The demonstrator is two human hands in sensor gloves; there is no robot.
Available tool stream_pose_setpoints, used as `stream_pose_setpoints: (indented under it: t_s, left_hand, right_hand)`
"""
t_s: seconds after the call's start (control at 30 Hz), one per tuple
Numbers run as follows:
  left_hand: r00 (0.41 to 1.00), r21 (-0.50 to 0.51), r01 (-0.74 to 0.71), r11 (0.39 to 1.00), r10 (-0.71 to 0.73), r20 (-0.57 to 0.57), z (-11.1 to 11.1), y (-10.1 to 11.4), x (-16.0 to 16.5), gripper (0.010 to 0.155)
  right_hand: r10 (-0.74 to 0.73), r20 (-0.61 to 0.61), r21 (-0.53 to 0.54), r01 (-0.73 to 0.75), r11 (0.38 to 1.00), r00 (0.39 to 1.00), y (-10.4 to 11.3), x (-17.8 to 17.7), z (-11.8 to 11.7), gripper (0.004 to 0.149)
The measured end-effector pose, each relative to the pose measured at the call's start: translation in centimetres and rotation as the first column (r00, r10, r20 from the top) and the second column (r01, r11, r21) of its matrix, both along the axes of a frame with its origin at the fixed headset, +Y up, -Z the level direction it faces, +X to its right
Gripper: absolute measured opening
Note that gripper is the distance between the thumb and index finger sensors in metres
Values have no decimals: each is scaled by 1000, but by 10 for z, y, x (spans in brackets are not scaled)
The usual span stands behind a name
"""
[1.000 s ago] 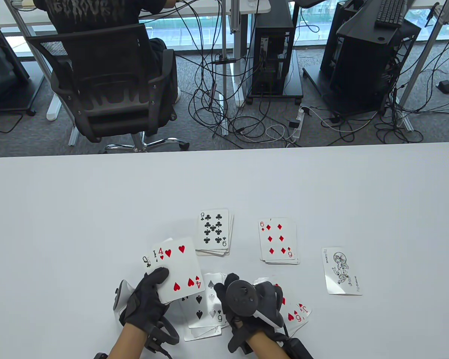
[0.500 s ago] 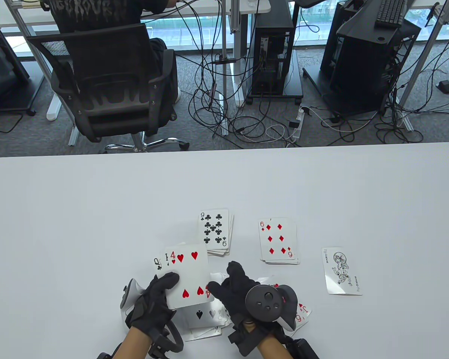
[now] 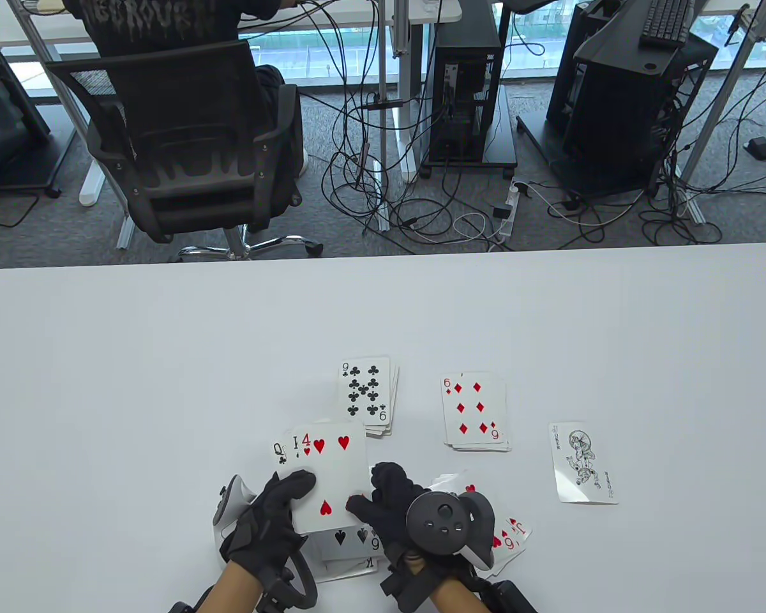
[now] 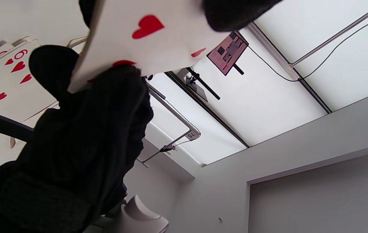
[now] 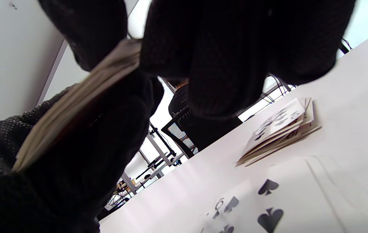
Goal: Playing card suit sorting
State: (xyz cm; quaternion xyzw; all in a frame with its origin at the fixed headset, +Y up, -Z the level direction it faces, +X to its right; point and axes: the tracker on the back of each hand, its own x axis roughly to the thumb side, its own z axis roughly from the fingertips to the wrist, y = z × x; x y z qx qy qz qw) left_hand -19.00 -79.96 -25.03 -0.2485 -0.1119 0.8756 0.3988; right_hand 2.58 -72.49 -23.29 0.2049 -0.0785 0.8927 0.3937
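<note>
the right hand (image 3: 392, 504) has come across to pinch the four of hearts (image 3: 332, 476) atop the fan gripped by the left hand (image 3: 274, 517) above the bench (image 3: 102, 383), likely headed for the hearts pile (image 3: 507, 536).

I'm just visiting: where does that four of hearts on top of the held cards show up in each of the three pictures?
Table view: four of hearts lower centre, topping the fan in the left hand.
Left wrist view: four of hearts at the top edge, seen from close below.
Right wrist view: only the edges of the held cards show; its face cannot be made out.
Shared landmark: the right hand touching those cards.
</note>
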Motion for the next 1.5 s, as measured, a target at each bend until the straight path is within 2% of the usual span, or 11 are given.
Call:
stream_pose_setpoints:
  t_s: [0.1, 0.23, 0.47, 0.77, 0.97, 1.27, 1.33, 1.4, 1.5]
  left_hand:
    - [1000, 6, 1, 1000, -1, 6, 0, 0, 1, 52]
    - [1000, 6, 0, 1000, 0, 12, 0, 0, 1, 52]
    - [999, 11, -11, 1000, 10, 41, 1, 0, 4, 53]
    - [998, 17, -16, 1000, 15, 56, 1, -1, 7, 54]
    - [999, 20, 9, 1000, -9, 40, 1, -1, 4, 52]
    - [1000, 12, -15, 1000, 15, -11, -3, -1, -5, 52]
    - [999, 9, -17, 1000, 17, -28, -5, -1, -8, 52]
    - [999, 3, -24, 1000, 24, -40, -6, -2, -10, 52]
    - [998, -9, -31, 999, 31, -45, -6, -3, -10, 52]
  right_hand:
    - [-15, -14, -14, 15, 1000, 1000, -3, -1, 0, 67]
    - [-40, -17, -25, 39, 999, 999, -3, -1, 0, 62]
    - [-191, 7, -51, 191, 980, 981, -4, 5, -1, 42]
    - [-275, 40, -58, 277, 959, 960, -3, 14, -4, 37]
    - [-223, 103, -5, 225, 974, 969, 0, 26, -7, 38]
    - [-219, 152, -22, 224, 974, 964, 11, 58, -24, 38]
    - [-284, 126, -39, 291, 956, 950, 16, 71, -29, 38]
    - [-286, 115, -95, 297, 950, 951, 20, 88, -32, 38]
    - [-144, 154, -189, 172, 967, 978, 17, 114, -30, 38]
